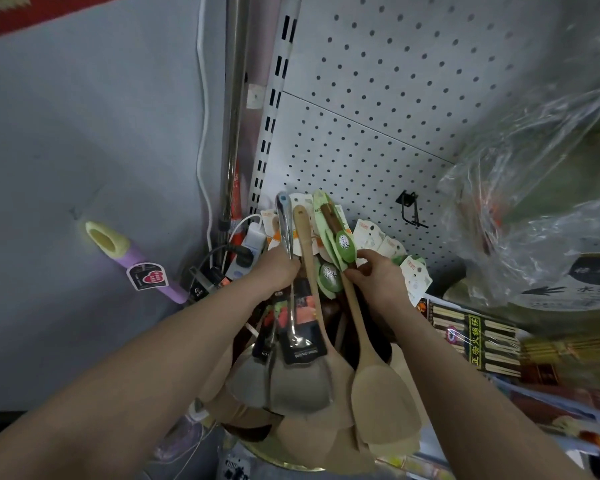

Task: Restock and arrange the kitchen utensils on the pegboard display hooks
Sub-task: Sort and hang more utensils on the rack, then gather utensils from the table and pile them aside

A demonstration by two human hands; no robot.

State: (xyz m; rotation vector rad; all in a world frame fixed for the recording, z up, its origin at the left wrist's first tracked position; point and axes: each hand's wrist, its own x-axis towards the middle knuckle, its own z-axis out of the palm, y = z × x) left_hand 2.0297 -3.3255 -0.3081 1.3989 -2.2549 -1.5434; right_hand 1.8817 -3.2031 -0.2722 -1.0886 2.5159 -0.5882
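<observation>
Low at the left edge of the white perforated pegboard (395,81), utensils bunch together. The left hand (274,271) curls round shiny steel ladle handles (285,233); the right hand (374,275) pinches the shaft of a green-tagged pale wooden spatula (385,410). The wood looks light, stiff and grippy, the steel heavier and slicker. Holding near the top hole should ease threading onto the bare black hook (411,209).

Single head-worn view, looking steeply down and forward, close above pegboard (378,109)
</observation>
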